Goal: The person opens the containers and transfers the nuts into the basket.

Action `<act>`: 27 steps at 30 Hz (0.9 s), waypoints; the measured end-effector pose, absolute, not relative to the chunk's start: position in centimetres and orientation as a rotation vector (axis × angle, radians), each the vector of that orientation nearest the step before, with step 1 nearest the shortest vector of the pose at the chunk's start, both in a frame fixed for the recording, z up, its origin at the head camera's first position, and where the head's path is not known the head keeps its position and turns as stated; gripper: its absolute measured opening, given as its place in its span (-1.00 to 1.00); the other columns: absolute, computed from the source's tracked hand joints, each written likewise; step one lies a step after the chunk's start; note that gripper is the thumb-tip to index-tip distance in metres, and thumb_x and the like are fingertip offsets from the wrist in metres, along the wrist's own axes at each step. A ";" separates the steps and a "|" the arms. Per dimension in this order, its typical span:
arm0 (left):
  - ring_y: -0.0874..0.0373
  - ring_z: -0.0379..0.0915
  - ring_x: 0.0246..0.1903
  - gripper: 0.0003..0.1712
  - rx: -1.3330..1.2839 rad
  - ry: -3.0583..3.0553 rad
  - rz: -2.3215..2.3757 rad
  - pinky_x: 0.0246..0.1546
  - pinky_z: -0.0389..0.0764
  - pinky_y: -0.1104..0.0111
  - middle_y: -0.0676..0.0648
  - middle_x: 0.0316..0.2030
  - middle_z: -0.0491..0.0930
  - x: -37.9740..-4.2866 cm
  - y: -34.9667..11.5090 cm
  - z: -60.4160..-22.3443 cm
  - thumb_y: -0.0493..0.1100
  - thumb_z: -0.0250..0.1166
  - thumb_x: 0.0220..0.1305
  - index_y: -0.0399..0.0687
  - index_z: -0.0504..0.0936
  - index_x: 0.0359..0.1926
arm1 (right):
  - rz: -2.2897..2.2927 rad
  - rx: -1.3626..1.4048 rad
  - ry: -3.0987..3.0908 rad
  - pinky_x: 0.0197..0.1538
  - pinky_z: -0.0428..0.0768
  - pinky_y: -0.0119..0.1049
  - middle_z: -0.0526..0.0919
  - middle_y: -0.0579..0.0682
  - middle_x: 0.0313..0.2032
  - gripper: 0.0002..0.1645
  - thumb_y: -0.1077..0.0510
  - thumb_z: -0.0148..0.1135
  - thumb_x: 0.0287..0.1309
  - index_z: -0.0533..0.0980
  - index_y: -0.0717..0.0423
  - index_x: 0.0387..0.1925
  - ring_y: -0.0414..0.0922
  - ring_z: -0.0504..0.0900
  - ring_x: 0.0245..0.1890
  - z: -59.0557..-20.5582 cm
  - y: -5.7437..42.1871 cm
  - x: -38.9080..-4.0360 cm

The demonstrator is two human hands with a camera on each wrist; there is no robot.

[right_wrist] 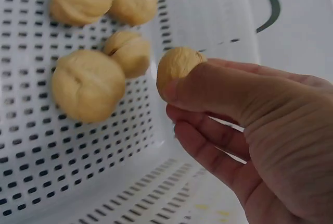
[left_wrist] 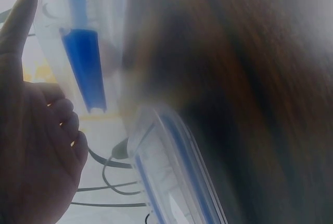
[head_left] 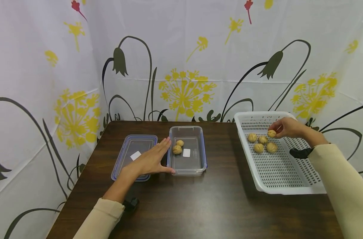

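Over the white perforated basket (head_left: 260, 186), my right hand (head_left: 290, 127) pinches a walnut (right_wrist: 177, 67) between thumb and fingers. Several other walnuts (right_wrist: 88, 86) lie together on the basket floor, to the left of that hand in the head view. My left hand (head_left: 149, 159) stretches its fingers straight along the left side of a clear plastic container (head_left: 188, 164); whether it touches the wall I cannot tell. Two walnuts (head_left: 177, 149) sit inside the container by its left wall. In the left wrist view a blue edge strip (left_wrist: 86, 73) of the container shows near the hand.
The blue-rimmed lid (head_left: 130, 142) lies flat on the dark wooden table (head_left: 226, 205), left of the container and partly behind my left hand. A white patterned curtain (head_left: 184, 49) hangs behind the table's far edge.
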State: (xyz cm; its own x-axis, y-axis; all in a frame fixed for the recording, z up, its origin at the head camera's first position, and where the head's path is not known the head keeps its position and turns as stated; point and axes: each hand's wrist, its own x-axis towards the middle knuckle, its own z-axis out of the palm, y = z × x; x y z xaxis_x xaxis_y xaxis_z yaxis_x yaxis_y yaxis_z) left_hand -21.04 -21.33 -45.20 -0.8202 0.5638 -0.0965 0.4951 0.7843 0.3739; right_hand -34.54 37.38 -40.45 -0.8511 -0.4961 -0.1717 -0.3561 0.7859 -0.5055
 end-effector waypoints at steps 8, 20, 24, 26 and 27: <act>-0.21 -0.27 0.67 0.48 0.832 2.773 0.499 0.61 0.02 -0.14 -0.29 0.69 -0.23 -20.9 -21.2 -45.2 0.49 0.43 0.18 -0.34 -0.13 0.68 | -0.578 -0.663 2.689 -0.21 0.72 -0.26 0.79 0.09 -0.24 -0.65 0.36 0.56 0.02 0.73 0.38 -0.10 0.02 0.75 -0.21 -42.5 38.4 -34.9; -0.19 -0.27 0.68 0.48 0.824 2.781 0.491 0.61 0.02 -0.14 -0.27 0.70 -0.22 -20.8 -21.1 -45.1 0.50 0.44 0.17 -0.31 -0.12 0.68 | -0.519 -0.676 2.671 -0.21 0.68 -0.27 0.78 0.03 -0.24 -0.64 0.32 0.57 0.01 0.74 0.33 -0.09 -0.01 0.73 -0.20 -43.0 38.4 -35.1; -0.20 -0.26 0.68 0.49 0.822 2.786 0.494 0.60 0.03 -0.16 -0.28 0.70 -0.21 -20.8 -21.2 -45.2 0.50 0.44 0.16 -0.32 -0.12 0.68 | -0.503 -0.667 2.661 -0.21 0.68 -0.27 0.78 0.03 -0.24 -0.62 0.30 0.58 0.01 0.75 0.32 -0.08 0.00 0.75 -0.19 -43.1 38.4 -35.1; -0.20 -0.26 0.68 0.49 0.818 2.786 0.493 0.60 0.03 -0.16 -0.27 0.70 -0.21 -20.8 -21.2 -45.2 0.50 0.44 0.16 -0.32 -0.12 0.68 | -0.515 -0.663 2.652 -0.21 0.69 -0.27 0.78 0.06 -0.24 -0.61 0.29 0.58 0.02 0.73 0.35 -0.07 0.02 0.76 -0.19 -43.1 38.4 -35.1; -0.20 -0.25 0.67 0.49 0.819 2.788 0.493 0.60 0.03 -0.17 -0.28 0.69 -0.21 -20.8 -21.2 -45.2 0.50 0.44 0.16 -0.33 -0.12 0.68 | -0.528 -0.664 2.649 -0.21 0.70 -0.27 0.79 0.08 -0.23 -0.60 0.29 0.58 0.02 0.73 0.37 -0.07 0.04 0.76 -0.19 -43.0 38.3 -35.1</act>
State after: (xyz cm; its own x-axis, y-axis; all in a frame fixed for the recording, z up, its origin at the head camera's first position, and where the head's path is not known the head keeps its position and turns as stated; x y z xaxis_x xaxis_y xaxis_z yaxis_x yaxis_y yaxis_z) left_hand -20.77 -21.20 -45.21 -0.8282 0.5531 -0.0906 0.4884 0.7915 0.3674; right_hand -35.07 38.34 -43.00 -0.8256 -0.5070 -0.2476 -0.3733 0.8198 -0.4342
